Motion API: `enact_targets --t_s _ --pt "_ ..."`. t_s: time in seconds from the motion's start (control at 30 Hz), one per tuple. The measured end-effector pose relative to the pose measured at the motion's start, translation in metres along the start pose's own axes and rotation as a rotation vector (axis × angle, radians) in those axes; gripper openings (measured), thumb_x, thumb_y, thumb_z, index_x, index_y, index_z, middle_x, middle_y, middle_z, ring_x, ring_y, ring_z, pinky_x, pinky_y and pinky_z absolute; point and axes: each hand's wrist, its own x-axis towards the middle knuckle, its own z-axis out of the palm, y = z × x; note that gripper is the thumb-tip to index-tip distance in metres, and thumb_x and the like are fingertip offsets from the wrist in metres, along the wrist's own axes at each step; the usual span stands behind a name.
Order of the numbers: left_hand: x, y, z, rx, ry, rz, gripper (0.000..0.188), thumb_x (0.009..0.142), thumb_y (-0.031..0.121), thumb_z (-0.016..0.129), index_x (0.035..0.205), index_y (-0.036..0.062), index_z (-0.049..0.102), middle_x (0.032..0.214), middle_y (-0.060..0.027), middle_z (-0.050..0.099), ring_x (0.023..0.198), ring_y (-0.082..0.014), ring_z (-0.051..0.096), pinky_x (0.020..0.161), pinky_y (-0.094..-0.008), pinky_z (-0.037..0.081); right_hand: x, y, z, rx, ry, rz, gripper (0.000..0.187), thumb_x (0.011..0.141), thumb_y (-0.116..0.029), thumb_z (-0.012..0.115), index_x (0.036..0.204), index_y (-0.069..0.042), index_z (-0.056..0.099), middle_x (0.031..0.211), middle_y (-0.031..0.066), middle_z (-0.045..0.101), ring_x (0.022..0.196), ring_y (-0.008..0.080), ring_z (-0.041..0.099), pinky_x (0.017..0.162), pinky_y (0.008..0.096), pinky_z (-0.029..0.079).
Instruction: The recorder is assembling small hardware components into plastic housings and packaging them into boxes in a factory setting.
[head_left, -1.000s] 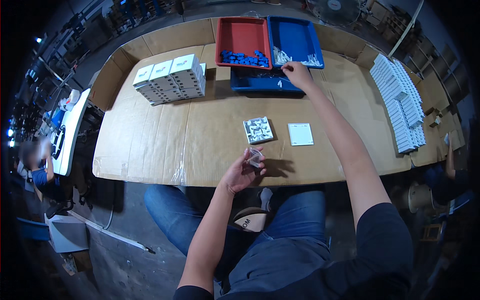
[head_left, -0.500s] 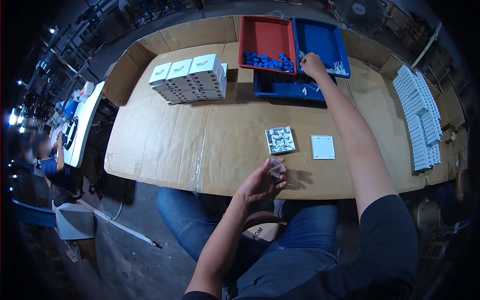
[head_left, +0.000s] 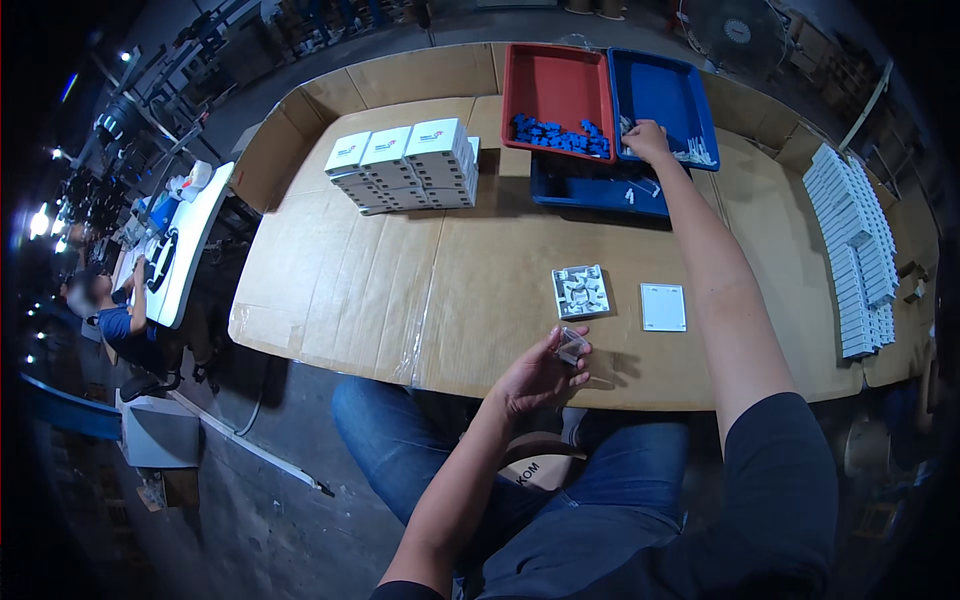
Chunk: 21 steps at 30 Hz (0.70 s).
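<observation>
My left hand is at the table's near edge, its fingers closed on a small clear plastic packet. Just beyond it lies an open white plastic box base with moulded compartments. To its right rests a flat square white cover. My right arm stretches far forward, and my right hand dips into the left side of a blue tray. Its fingers are bent down among small pale parts; what they grip is hidden. Slim white pieces lie in that tray's near right corner.
A red tray with blue clips adjoins it. Below sits another blue tray. Stacked white boxes stand at left, rows of white cases at right. Cardboard walls edge the table. A person sits far left.
The whole view has shifted slightly, so everything appears a little further right and lower. My right hand stays in the blue tray, and my left still holds the clear packet.
</observation>
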Motion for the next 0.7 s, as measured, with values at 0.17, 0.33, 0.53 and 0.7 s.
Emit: enact_targets --t_s 0.17,0.33,0.53,0.7 --pt "-0.004 0.0 0.001 -0.016 0.027 0.015 0.048 0.109 0.044 0.05 0.143 0.0097 0.053 0.118 -0.0084 0.067 0.103 -0.0199 0.066 0.1 -0.041 0.054 -0.008 -0.007 0.01 0.105 -0.012 0.019 0.034 0.083 -0.041 0.079 0.092 -0.008 0.084 0.133 0.0154 0.07 0.136 0.0288 0.054 0.112 0.0466 0.033" --pt "-0.004 -0.001 0.003 -0.012 0.031 0.011 0.047 0.11 0.044 0.049 0.143 0.0111 0.053 0.119 -0.0084 0.066 0.102 -0.0199 0.066 0.1 -0.0413 0.055 -0.01 -0.006 0.012 0.108 0.064 0.056 0.031 0.083 -0.043 0.078 0.095 -0.015 0.085 0.127 0.0127 0.072 0.132 0.0309 0.057 0.113 0.0461 0.036" --pt "0.002 -0.003 0.001 -0.014 0.014 -0.002 0.047 0.109 0.044 0.05 0.144 0.0125 0.053 0.119 -0.0087 0.063 0.102 -0.021 0.064 0.101 -0.0434 0.054 -0.017 -0.013 -0.014 0.174 0.252 0.008 0.03 0.082 -0.04 0.081 0.09 -0.011 0.084 0.103 0.0157 0.076 0.104 0.0305 0.069 0.103 0.0446 0.043" --pt "-0.008 0.001 -0.002 0.06 0.045 0.024 0.052 0.109 0.045 0.05 0.149 0.0112 0.05 0.121 -0.0085 0.062 0.103 -0.0212 0.062 0.103 -0.0453 0.051 -0.051 -0.075 -0.089 1.157 0.3 -0.019 0.02 0.096 -0.019 0.075 0.103 -0.001 0.077 0.098 0.0053 0.076 0.082 0.0125 0.064 0.079 0.0267 0.05"
